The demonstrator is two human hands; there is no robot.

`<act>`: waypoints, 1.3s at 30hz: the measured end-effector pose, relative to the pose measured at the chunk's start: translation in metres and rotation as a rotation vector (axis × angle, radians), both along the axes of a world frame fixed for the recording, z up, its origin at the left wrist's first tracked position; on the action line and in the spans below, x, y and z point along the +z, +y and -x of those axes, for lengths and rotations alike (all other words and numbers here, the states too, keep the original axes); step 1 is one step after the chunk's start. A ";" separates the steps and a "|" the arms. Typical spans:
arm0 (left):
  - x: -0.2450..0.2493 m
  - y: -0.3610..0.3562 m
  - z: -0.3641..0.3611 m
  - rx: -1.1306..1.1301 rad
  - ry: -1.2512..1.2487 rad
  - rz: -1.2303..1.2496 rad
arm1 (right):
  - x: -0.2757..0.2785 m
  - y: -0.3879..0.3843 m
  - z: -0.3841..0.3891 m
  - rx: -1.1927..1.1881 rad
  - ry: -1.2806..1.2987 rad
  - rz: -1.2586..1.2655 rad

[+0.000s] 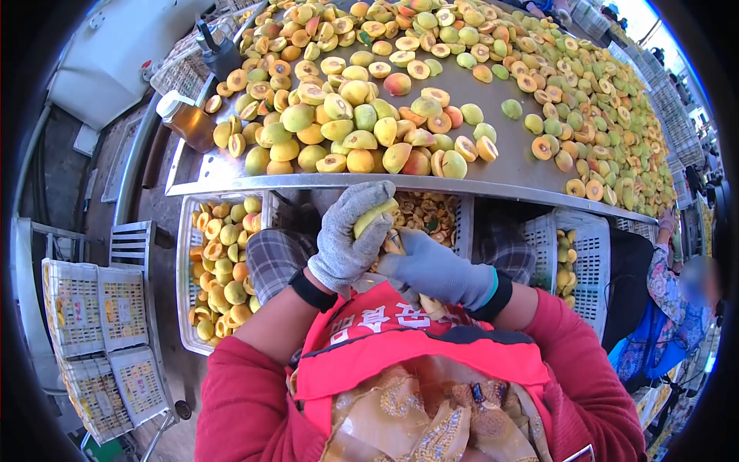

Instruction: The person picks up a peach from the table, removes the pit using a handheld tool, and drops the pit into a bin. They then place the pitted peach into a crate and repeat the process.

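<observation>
My left hand [350,239], in a grey knit glove with a black band at the wrist, is closed around a yellow-green peach half [375,218]. Just right of it, my right hand [439,266] wears a blue-grey coated glove and grips a wooden-handled tool [433,309]. The tool's upper part [394,242] points up beside the peach; its working tip is hard to make out. Both hands are close together over my lap, before the edge of a metal table [493,138]. Many halved peaches [339,115] lie heaped on that table.
A white crate [187,266] of peach halves stands at my left. Pits and scraps [427,215] fill a crate under the table. Another crate [591,258] is at right. An amber jar [186,122] sits at the table's left corner. A co-worker [677,300] sits at far right.
</observation>
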State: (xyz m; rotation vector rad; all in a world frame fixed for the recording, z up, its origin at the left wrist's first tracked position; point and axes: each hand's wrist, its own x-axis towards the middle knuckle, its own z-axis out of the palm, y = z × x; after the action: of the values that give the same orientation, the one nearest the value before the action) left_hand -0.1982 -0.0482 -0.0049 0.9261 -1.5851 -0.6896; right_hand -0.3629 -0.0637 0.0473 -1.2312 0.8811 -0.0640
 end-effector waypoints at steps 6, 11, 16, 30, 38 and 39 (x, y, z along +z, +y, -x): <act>0.004 0.004 0.014 0.032 0.259 -0.369 | -0.024 0.009 0.000 -0.024 0.132 0.510; -0.002 0.002 0.011 0.017 0.308 -0.203 | -0.003 0.005 -0.007 -0.107 0.113 0.076; 0.038 -0.009 -0.001 -0.189 0.536 -0.744 | -0.022 -0.001 -0.004 -0.083 -0.017 0.692; 0.023 -0.001 0.017 0.030 0.418 -0.385 | 0.016 0.007 -0.006 -0.095 -0.034 0.305; 0.020 -0.001 0.025 0.216 -0.015 -0.298 | -0.044 0.010 0.000 -0.093 0.076 0.816; 0.023 -0.001 0.025 0.186 0.048 -0.383 | -0.050 0.010 0.001 -0.077 0.071 0.819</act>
State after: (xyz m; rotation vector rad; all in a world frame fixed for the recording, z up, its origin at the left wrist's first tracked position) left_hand -0.2234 -0.0488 0.0177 1.3086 -1.3259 -0.8921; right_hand -0.3635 -0.0540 -0.0022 -1.9636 0.9999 -0.4835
